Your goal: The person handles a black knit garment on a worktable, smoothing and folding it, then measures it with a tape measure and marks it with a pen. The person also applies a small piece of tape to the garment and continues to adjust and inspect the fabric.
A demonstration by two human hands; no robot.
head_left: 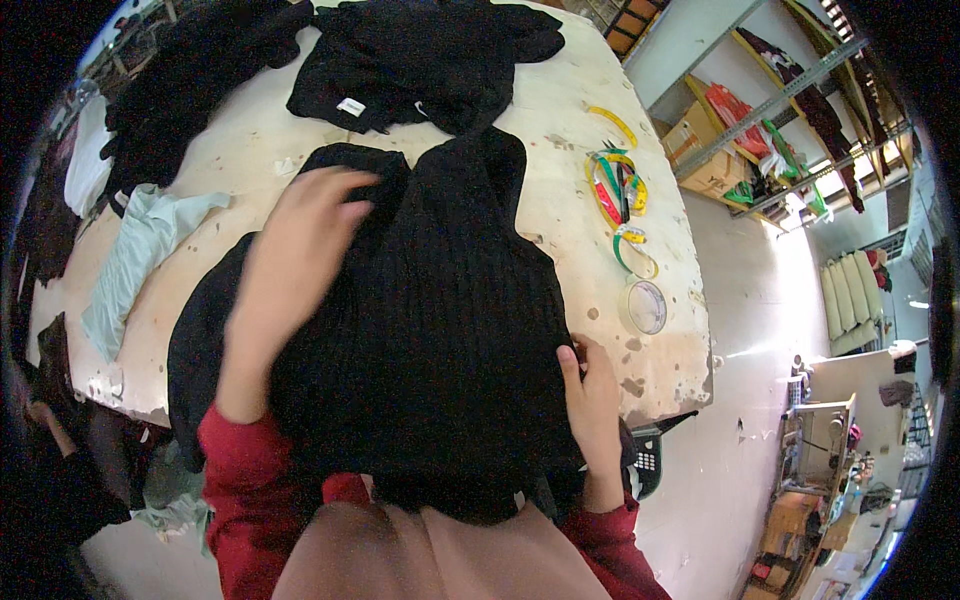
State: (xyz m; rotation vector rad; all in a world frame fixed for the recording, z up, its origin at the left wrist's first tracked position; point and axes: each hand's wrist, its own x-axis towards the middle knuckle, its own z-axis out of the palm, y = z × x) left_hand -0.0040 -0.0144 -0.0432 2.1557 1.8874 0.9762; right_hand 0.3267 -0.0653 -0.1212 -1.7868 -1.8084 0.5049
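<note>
A black ribbed knit garment (pixel 430 320) lies spread in front of me, its lower part hanging over the near table edge toward my lap. Over its upper left part is my left hand (pixel 305 235), slightly blurred, with bent fingers apart from the thumb and nothing visible between them. At the garment's right edge, my right hand (pixel 592 390) pinches the cloth, thumb on top and the other fingers partly hidden. Beyond it lies another black garment (pixel 420 60) with a white label. Both of my forearms are in red sleeves.
On the pale, stained table (pixel 660 370) are a coiled measuring tape (pixel 608 200) and a roll of clear tape (pixel 646 305). At left are a pale green cloth (pixel 150 260) and a black garment pile (pixel 190 80). A person's hand (pixel 50 420) shows at far left; shelves (pixel 760 130) stand right.
</note>
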